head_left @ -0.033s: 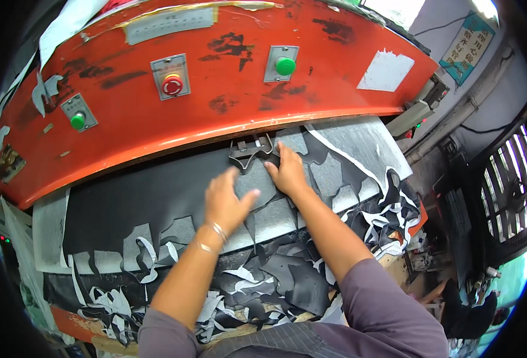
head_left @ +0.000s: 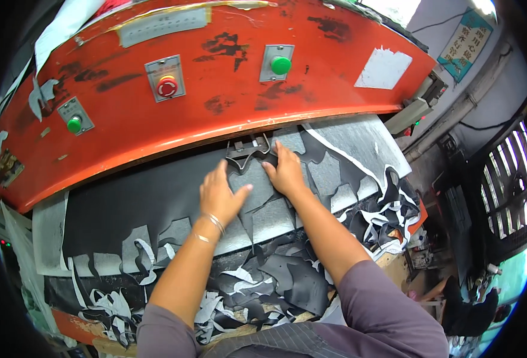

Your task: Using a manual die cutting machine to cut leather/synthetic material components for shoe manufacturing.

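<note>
A metal cutting die (head_left: 248,153) with a wavy lower edge stands on a black sheet (head_left: 138,188), close under the red front of a press. My left hand (head_left: 220,196) is just below and left of the die, fingers stretched and thumb spread, holding nothing. My right hand (head_left: 288,172) lies at the die's right edge, its fingers extended and the thumb apart; whether it touches the metal I cannot tell. Grey cut-out gaps (head_left: 256,185) in the sheet lie between my hands and to the right, showing the pale board (head_left: 365,140) underneath.
The red press head (head_left: 215,89) carries two green buttons (head_left: 280,65) and a red knob (head_left: 167,88). Black and white offcuts (head_left: 299,280) pile along the front edge, with more scraps (head_left: 389,215) at the right. Another person (head_left: 469,307) is at the far lower right.
My left hand has shifted slightly left and up, away from the gap between my hands. My right hand and the die look nearly unchanged, while the whole view has shifted a little.
</note>
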`<state>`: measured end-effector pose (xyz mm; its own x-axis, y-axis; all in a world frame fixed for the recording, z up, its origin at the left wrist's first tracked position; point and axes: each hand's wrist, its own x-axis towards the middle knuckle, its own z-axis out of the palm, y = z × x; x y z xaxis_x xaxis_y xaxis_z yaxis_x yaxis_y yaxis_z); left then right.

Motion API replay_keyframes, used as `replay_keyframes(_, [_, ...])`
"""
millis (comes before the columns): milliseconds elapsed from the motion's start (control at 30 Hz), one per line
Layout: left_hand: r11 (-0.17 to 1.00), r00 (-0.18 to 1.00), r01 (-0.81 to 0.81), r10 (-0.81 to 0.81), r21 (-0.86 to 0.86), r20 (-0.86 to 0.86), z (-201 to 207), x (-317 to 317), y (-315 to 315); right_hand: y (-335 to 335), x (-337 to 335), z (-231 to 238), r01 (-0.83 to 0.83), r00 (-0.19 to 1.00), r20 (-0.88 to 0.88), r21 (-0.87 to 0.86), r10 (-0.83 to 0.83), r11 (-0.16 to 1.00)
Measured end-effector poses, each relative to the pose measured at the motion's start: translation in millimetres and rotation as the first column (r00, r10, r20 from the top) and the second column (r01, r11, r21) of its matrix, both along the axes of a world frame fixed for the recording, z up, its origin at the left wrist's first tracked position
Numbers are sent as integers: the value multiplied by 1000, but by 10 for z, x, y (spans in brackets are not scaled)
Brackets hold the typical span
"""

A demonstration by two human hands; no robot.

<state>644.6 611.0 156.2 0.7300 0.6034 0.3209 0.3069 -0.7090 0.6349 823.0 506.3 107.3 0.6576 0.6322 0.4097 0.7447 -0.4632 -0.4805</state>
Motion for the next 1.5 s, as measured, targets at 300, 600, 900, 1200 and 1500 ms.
replay_keyframes(300, [996,982,-41,55,79,-182,-239,612,223,12,144,69,64,997,42,13,-65,998])
replay_keyframes(600, [988,979,-66,92,143,-182,-347,653,213,74,147,52,87,995,49,-17,-86,996])
replay_keyframes(900, [989,972,-76,102,124,-214,-225,629,163,72,146,53,128,988,89,-14,-126,992])
replay_keyframes(1200, [984,993,-63,79,166,-93,-252,-41,170,-238,-151,349,101,995,-20,1,-101,995])
replay_keyframes(1500, [934,770,-339,343,-111,537,938,-1808,562,-848,-519,1673,-51,919,-250,693,306,720])
